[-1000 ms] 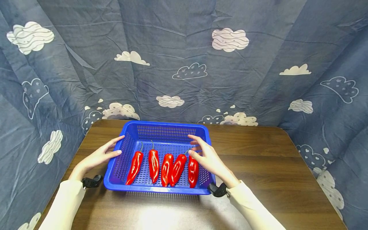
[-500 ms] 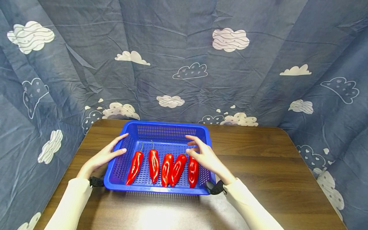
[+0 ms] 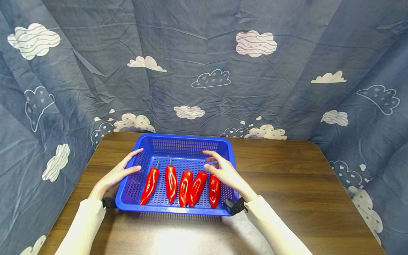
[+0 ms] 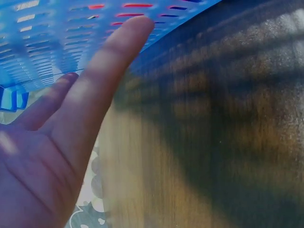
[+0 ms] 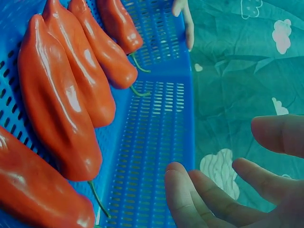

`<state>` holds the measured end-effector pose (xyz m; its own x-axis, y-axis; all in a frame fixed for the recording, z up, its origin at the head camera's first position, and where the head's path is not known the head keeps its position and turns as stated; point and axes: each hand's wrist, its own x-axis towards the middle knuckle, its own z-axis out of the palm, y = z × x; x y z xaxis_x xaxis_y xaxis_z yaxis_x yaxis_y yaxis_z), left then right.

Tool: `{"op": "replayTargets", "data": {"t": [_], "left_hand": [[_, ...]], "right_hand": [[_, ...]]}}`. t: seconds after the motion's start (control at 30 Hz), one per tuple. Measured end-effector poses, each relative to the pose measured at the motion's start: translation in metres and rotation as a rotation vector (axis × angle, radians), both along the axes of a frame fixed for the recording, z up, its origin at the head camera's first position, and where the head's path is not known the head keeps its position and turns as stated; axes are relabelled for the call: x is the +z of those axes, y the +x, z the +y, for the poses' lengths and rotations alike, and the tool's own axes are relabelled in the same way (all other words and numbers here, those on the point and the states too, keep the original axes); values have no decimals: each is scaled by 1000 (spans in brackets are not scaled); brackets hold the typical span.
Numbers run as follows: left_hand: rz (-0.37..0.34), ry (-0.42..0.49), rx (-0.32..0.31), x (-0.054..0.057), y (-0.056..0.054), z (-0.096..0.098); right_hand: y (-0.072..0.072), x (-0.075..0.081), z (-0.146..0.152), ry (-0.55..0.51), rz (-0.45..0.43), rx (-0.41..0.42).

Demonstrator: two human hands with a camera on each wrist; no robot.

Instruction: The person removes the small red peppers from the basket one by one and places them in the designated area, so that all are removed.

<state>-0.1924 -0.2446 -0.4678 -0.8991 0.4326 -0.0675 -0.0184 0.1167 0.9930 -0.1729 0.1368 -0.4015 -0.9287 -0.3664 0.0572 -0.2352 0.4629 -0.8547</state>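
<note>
A blue perforated plastic basket (image 3: 173,209) stands on the table, with several glossy red peppers lying in it; the leftmost pepper (image 3: 149,186) leans along the left side. My left hand (image 3: 113,177) is at the basket's left rim, thumb and fingers stretched out; the left wrist view shows its thumb (image 4: 118,52) straight against the slotted outer wall. Over the right part of the basket hovers my right hand (image 3: 227,173), its fingers relaxed and spread with nothing between them. Beneath it lies the rightmost pepper (image 3: 214,193), its upper end hidden. Green stems (image 5: 99,202) point toward the far wall.
The wooden table (image 3: 280,177) extends to the right of the basket and in front of it. A dark blue curtain (image 3: 216,99) with cloud prints hangs behind and at both sides. Black camera straps (image 3: 236,206) sit at the wrists.
My left hand has shifted right, its fingertips now overlapping the basket's left rim. My right hand has drifted slightly left over the basket. The basket and peppers stay in place.
</note>
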Motion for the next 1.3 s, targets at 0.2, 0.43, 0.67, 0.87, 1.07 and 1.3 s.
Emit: {"op": "replayTargets", "data": {"t": [0.2, 0.43, 0.67, 0.87, 1.07, 1.3], "left_hand": [[3, -2, 9, -1, 1, 0], [4, 12, 22, -3, 1, 2], [-16, 37, 32, -5, 2, 3], [-20, 39, 39, -5, 2, 3], [-17, 34, 44, -5, 2, 3], [-30, 47, 43, -5, 3, 3]], "right_hand": [[-3, -2, -3, -11, -19, 16], [-7, -8, -5, -67, -61, 41], [-9, -11, -10, -34, -94, 21], [-8, -10, -14, 3, -131, -2], [-9, -14, -14, 35, -151, -16], [-8, -15, -14, 52, -208, 11]]}}
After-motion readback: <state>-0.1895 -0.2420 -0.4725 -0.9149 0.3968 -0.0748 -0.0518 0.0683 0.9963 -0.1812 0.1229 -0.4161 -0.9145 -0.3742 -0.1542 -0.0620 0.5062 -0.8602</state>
